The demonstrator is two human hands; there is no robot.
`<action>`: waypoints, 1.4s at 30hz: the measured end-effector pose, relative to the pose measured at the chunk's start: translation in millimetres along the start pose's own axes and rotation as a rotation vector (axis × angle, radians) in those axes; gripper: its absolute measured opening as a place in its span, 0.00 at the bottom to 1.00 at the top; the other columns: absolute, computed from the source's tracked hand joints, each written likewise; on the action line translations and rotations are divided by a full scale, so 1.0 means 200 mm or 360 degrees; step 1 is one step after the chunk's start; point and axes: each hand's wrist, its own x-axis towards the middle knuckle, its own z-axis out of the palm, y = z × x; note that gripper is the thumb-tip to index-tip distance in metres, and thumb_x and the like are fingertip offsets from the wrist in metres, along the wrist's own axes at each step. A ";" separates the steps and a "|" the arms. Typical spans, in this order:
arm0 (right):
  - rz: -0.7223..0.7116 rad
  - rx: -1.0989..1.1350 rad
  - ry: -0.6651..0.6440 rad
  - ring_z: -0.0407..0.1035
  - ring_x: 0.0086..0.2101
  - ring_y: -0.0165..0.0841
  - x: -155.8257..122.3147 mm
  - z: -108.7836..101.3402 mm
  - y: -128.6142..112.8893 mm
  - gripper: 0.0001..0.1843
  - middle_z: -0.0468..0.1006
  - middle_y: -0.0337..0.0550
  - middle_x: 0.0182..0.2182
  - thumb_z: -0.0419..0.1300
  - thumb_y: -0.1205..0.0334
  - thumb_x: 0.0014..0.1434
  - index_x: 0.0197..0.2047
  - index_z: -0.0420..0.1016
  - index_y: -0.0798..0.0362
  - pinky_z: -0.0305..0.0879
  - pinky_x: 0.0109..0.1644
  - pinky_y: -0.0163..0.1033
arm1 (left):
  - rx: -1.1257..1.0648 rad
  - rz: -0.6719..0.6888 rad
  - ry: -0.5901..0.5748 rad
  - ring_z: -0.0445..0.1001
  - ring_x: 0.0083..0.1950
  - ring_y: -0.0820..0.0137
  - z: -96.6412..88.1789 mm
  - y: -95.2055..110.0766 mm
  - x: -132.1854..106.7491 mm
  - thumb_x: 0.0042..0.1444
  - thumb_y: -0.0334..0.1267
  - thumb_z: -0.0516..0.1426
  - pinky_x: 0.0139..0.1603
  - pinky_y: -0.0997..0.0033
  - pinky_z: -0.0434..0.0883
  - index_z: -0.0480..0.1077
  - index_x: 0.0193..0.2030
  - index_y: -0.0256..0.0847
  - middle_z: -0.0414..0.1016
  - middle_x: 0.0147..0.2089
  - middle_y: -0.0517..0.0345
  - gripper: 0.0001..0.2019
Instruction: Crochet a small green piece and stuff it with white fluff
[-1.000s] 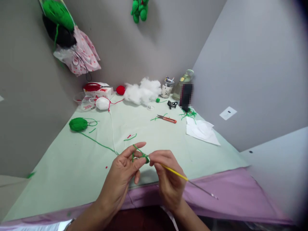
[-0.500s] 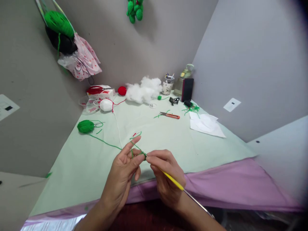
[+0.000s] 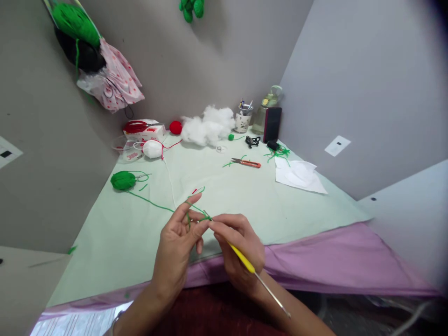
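Observation:
A yellow-handled crochet hook [image 3: 241, 255] slants through my right hand [image 3: 241, 245], which is closed around it in a pencil-like hold. Its metal shaft sticks out toward me, and the working tip lies among green loops of yarn [image 3: 207, 217]. My left hand [image 3: 178, 242] pinches this small green piece between thumb and middle finger. The index finger is raised with the yarn strand running over it. That strand trails left across the table to a green yarn ball [image 3: 123, 180]. Fingertips of both hands nearly meet, and partly hide the piece.
Orange thread snips [image 3: 247, 163] lie beyond my hands among green scraps. White stuffing [image 3: 209, 126], a white yarn ball [image 3: 153, 149], a red yarn ball [image 3: 175, 127] and red scissors [image 3: 136, 126] stand farther back. White paper [image 3: 297, 175] rests at right, near a dark phone [image 3: 272, 125].
The crochet hook has tilted more steeply, and its tip now shows among the green loops. The left hand keeps its pinch. The whole view has shifted slightly, so things appear a little higher.

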 end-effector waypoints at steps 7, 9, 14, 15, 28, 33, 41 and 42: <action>-0.0129 0.0046 -0.0104 0.79 0.46 0.36 -0.03 -0.02 0.03 0.28 0.81 0.50 0.51 0.61 0.75 0.67 0.66 0.76 0.43 0.80 0.46 0.40 | -0.0229 -0.0295 -0.0108 0.58 0.22 0.85 0.01 0.07 0.02 0.51 0.36 0.75 0.20 0.86 0.60 0.72 0.67 0.39 0.70 0.33 0.68 0.36; 0.0025 0.0165 -0.0064 0.78 0.43 0.33 0.02 -0.03 0.02 0.24 0.81 0.45 0.46 0.61 0.75 0.68 0.61 0.80 0.41 0.79 0.43 0.37 | -0.0215 -0.0286 -0.0148 0.60 0.23 0.84 0.00 0.05 0.01 0.51 0.37 0.75 0.20 0.85 0.61 0.72 0.67 0.39 0.70 0.34 0.67 0.36; 0.0045 0.0093 -0.0189 0.77 0.38 0.32 0.09 -0.04 0.03 0.19 0.79 0.43 0.38 0.61 0.72 0.69 0.57 0.83 0.42 0.78 0.39 0.37 | -0.0121 -0.0189 -0.0166 0.61 0.23 0.82 0.00 -0.01 0.00 0.52 0.33 0.74 0.22 0.85 0.63 0.72 0.68 0.43 0.67 0.29 0.70 0.36; -0.0073 -0.0031 -0.0160 0.78 0.40 0.34 0.08 -0.04 0.04 0.21 0.80 0.45 0.40 0.62 0.72 0.68 0.59 0.82 0.43 0.79 0.41 0.39 | -0.0168 -0.0240 -0.0177 0.58 0.22 0.83 0.00 -0.01 0.00 0.53 0.34 0.74 0.22 0.85 0.62 0.73 0.67 0.42 0.64 0.27 0.71 0.34; 0.0599 0.0849 -0.0043 0.76 0.33 0.31 0.13 -0.03 0.06 0.09 0.82 0.43 0.37 0.63 0.62 0.70 0.44 0.87 0.47 0.75 0.37 0.40 | -0.0206 -0.0230 -0.0117 0.64 0.26 0.81 0.00 0.02 0.01 0.54 0.36 0.73 0.33 0.77 0.72 0.82 0.57 0.41 0.74 0.37 0.61 0.22; 0.0718 0.0879 -0.0020 0.75 0.32 0.30 0.11 -0.02 0.08 0.08 0.83 0.42 0.37 0.64 0.61 0.69 0.44 0.87 0.46 0.74 0.36 0.38 | -0.0181 -0.0202 -0.0147 0.72 0.33 0.76 0.01 0.01 0.00 0.56 0.37 0.72 0.43 0.70 0.76 0.82 0.57 0.43 0.75 0.38 0.61 0.21; 0.0829 0.1003 -0.0033 0.76 0.30 0.31 0.12 -0.05 0.08 0.12 0.83 0.43 0.35 0.60 0.56 0.72 0.42 0.83 0.51 0.76 0.35 0.39 | -0.0149 -0.0155 -0.0159 0.71 0.31 0.78 -0.01 0.03 -0.01 0.57 0.36 0.71 0.41 0.73 0.76 0.83 0.55 0.45 0.74 0.38 0.63 0.18; 0.0788 0.0945 -0.0051 0.76 0.30 0.31 0.12 -0.06 0.07 0.12 0.83 0.43 0.35 0.59 0.57 0.73 0.42 0.83 0.51 0.76 0.36 0.39 | -0.0128 -0.0143 -0.0165 0.71 0.31 0.78 -0.02 0.02 -0.01 0.58 0.36 0.71 0.41 0.73 0.76 0.83 0.55 0.45 0.73 0.38 0.63 0.17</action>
